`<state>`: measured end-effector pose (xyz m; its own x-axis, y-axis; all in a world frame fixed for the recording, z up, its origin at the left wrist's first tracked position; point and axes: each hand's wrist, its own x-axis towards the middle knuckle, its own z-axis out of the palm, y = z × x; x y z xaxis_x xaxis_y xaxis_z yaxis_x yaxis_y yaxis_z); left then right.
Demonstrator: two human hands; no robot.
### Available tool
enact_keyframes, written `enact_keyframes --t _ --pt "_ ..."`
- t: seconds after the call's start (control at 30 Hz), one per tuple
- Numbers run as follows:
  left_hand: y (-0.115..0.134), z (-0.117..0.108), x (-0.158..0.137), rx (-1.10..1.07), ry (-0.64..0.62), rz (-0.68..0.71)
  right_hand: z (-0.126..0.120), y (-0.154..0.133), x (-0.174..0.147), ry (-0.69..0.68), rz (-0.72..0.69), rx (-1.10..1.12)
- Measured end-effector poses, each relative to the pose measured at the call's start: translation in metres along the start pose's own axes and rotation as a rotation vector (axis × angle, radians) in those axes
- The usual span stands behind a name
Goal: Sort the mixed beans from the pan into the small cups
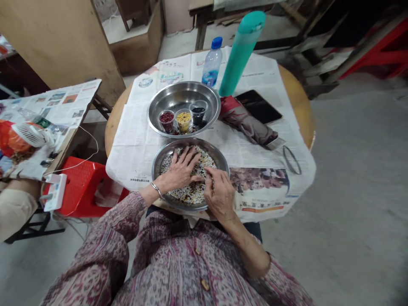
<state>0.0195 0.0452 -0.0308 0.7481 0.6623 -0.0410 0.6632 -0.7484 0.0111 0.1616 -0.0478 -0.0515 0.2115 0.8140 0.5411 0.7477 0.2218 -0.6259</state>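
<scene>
In front of me a steel basin holds a spread of mixed white, yellow and dark grains. My left hand lies over the grains with its fingers spread. At the basin's right side my right hand is curled, thumb and index finger pinched together just above the grains; whatever is between them is too small to make out. Behind stands a larger steel basin. Inside it are a cup of red beans, a cup of yellow grains and a cup of black beans.
Newspaper covers the round table. On it stand a water bottle and a tall green bottle, near a folded umbrella and a dark tablet. A red stool with a power strip is at left.
</scene>
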Motion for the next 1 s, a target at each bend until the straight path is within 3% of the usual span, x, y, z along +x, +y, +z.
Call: enact_keyframes --t 0.1,0.23,0.4,0.53,0.73,0.83,1.0 --pt "0.011 -0.002 -0.004 -0.019 -0.057 0.12 0.0 0.0 0.0 0.005 -0.01 0.004" --pt "0.013 -0.012 -0.03 -0.04 -0.119 0.234 -0.001 0.0 -0.001 -0.002 0.013 0.017" --pt "-0.01 -0.027 -0.068 -0.082 -0.127 0.148 -0.001 0.0 0.0 -0.042 -0.005 -0.02" --pt "-0.02 -0.024 -0.081 -0.195 0.047 0.013 -0.001 -0.001 0.001 -0.116 -0.027 -0.093" --pt "-0.002 -0.006 -0.069 -0.443 0.441 -0.268 -0.005 0.003 0.012 -0.322 -0.114 -0.109" --pt "0.004 -0.001 -0.066 -0.48 0.519 -0.347 0.001 0.003 0.025 -0.384 -0.174 -0.104" --pt "0.004 0.006 -0.069 -0.454 0.524 -0.362 0.024 -0.003 0.036 -0.505 -0.249 -0.17"
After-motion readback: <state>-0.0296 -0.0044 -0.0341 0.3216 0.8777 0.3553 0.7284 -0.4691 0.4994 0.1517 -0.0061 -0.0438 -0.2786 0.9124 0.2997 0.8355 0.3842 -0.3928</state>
